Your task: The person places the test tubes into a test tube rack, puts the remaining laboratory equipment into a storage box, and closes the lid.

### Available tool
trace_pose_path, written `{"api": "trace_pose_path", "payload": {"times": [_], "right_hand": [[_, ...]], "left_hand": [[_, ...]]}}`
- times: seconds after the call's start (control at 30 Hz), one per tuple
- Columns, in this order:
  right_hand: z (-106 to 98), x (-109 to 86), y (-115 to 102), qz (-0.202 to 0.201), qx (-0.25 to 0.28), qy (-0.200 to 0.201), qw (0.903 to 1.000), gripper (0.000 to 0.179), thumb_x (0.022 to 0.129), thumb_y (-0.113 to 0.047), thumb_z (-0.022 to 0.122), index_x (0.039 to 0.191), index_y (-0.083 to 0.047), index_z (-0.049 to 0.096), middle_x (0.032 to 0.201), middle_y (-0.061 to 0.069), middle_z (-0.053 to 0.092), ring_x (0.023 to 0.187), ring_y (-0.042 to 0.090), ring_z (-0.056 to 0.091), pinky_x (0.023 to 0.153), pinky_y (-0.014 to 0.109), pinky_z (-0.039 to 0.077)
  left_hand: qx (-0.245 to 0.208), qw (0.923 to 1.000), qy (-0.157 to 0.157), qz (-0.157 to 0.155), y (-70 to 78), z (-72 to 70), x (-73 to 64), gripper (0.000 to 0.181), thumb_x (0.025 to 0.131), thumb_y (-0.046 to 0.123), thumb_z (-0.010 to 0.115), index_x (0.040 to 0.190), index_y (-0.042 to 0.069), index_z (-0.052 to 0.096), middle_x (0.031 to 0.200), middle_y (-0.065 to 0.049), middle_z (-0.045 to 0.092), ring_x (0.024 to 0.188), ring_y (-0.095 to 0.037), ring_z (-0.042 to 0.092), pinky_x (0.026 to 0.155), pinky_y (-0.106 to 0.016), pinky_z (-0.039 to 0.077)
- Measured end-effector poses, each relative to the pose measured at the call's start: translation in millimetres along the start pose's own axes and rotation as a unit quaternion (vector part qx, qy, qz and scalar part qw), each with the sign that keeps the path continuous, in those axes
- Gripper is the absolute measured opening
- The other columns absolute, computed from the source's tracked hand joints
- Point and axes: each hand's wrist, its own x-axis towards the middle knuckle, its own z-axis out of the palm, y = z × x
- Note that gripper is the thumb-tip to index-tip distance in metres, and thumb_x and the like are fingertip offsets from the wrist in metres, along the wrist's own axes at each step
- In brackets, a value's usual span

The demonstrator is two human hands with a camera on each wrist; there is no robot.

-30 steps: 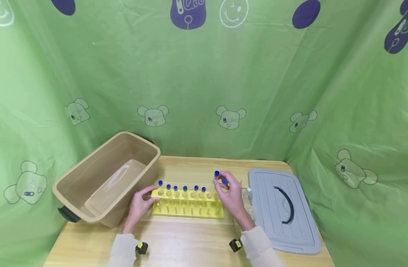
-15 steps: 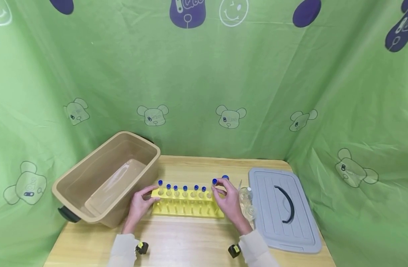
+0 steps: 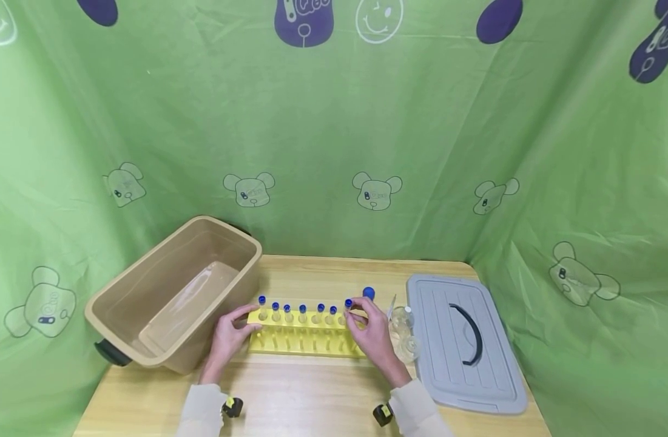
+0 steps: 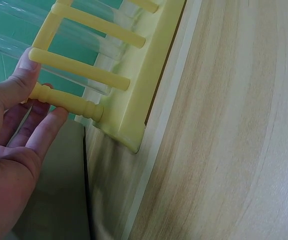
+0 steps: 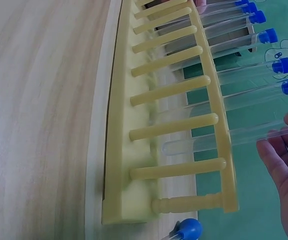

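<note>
A yellow test tube rack [image 3: 306, 346] stands on the table, holding several clear tubes with blue caps [image 5: 268, 36]. At its left end my left hand [image 3: 229, 337] grips it, thumb by the top rail and fingers around the end post [image 4: 76, 104] in the left wrist view. My right hand [image 3: 373, 332] pinches a blue-capped test tube [image 5: 246, 133] near its top, by the rack's right end. In the right wrist view this tube passes through the upper rail, and its rounded bottom hangs short of the base.
A brown plastic bin [image 3: 232, 297] stands at the left. To the right lies a grey lid [image 3: 437, 340] with a black handle. Between lid and rack are clear glassware [image 3: 409, 348], a thin pointed tool [image 3: 392, 305] and a dropper with a blue bulb [image 3: 369, 293].
My right hand has lowered the test tube and shifted slightly left, bringing its cap down nearer the level of the others. The left hand has stayed on the rack's end.
</note>
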Motion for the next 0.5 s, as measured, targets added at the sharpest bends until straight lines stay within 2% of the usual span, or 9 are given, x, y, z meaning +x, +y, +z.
{"api": "trace_pose_path", "payload": {"times": [0.2, 0.5], "right_hand": [[1.2, -2.2, 3.2, 0.003, -0.006, 0.000, 1.0000, 0.025, 0.081, 0.025, 0.068, 0.102, 0.013, 0.064, 0.099, 0.024, 0.066, 0.094, 0.040, 0.068, 0.082, 0.040, 0.063], [3.1, -4.1, 6.3, 0.014, 0.002, -0.009, 0.9999, 0.025, 0.080, 0.027, 0.068, 0.102, 0.016, 0.063, 0.100, 0.029, 0.065, 0.094, 0.046, 0.068, 0.082, 0.042, 0.062]], "left_hand": [[0.001, 0.9999, -0.003, -0.011, 1.2, -0.6, -0.5, 0.049, 0.075, -0.001, 0.087, 0.122, 0.002, 0.073, 0.127, -0.020, 0.069, 0.112, -0.041, 0.067, 0.091, -0.039, 0.059], [0.005, 0.9999, 0.000, -0.014, -0.1, -0.1, -0.5, 0.050, 0.075, -0.001, 0.087, 0.123, 0.002, 0.073, 0.128, -0.020, 0.068, 0.111, -0.040, 0.068, 0.092, -0.041, 0.059]]}}
